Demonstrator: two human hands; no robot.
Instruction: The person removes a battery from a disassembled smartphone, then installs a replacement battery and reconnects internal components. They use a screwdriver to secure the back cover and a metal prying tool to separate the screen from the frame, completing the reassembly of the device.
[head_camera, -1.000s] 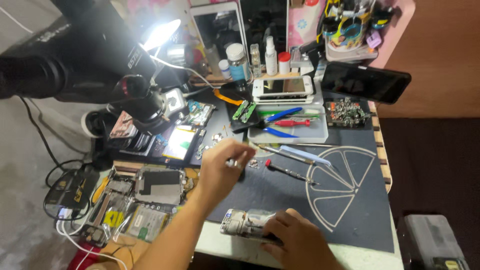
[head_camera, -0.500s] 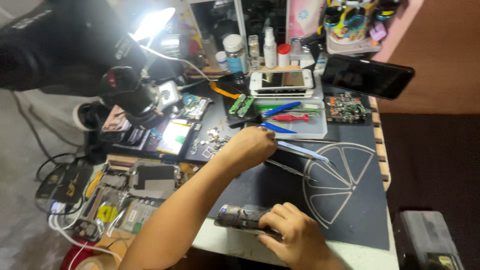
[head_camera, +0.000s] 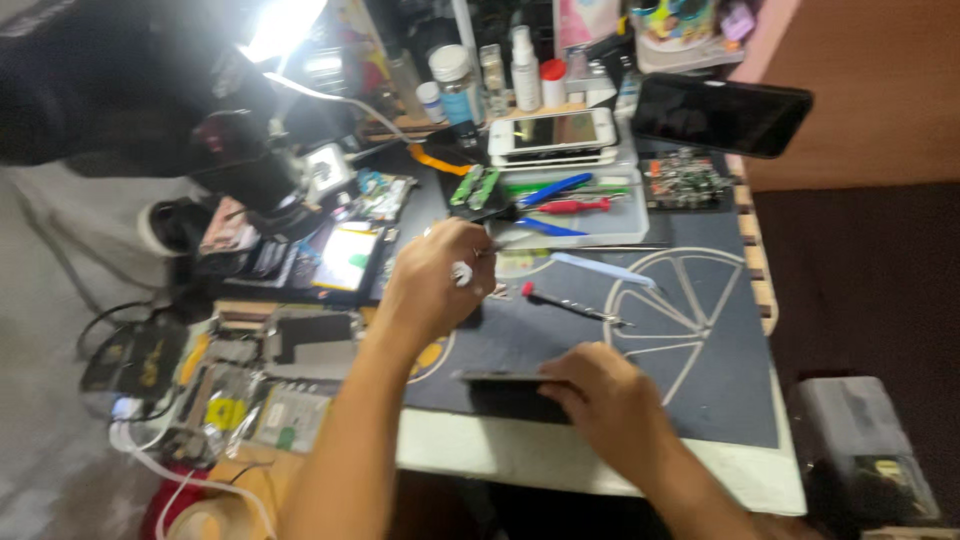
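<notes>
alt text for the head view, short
A person's left hand reaches over a dark work mat while the right hand steadies a phone on its edge, amid screwdrivers, bottles and phone parts.

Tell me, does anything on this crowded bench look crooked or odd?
Yes. The black phone at the far right sits tilted, poking out past the table edge. Loose tools, like the red-tipped screwdriver, lie scattered at angles on the dark mat. The right hand steadies a dark device; the left hand pinches something small.
</notes>
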